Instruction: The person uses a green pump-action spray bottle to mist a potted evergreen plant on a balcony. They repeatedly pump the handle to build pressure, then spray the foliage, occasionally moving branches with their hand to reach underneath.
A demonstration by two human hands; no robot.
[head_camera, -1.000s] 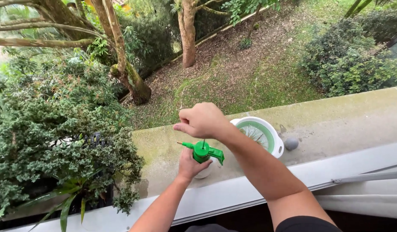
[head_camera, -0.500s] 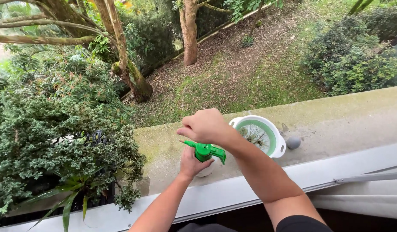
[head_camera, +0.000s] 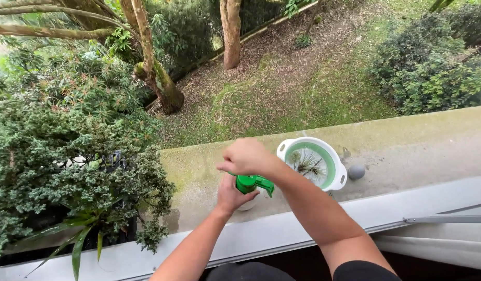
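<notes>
Head view, mossy concrete ledge [head_camera: 407,140], white window frame [head_camera: 282,237], garden below

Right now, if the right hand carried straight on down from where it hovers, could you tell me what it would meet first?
The right hand is a closed fist directly above the green pump top of the spray bottle, which the left hand grips. Going down, it would probably meet that top first, though their gap is hard to judge.
</notes>
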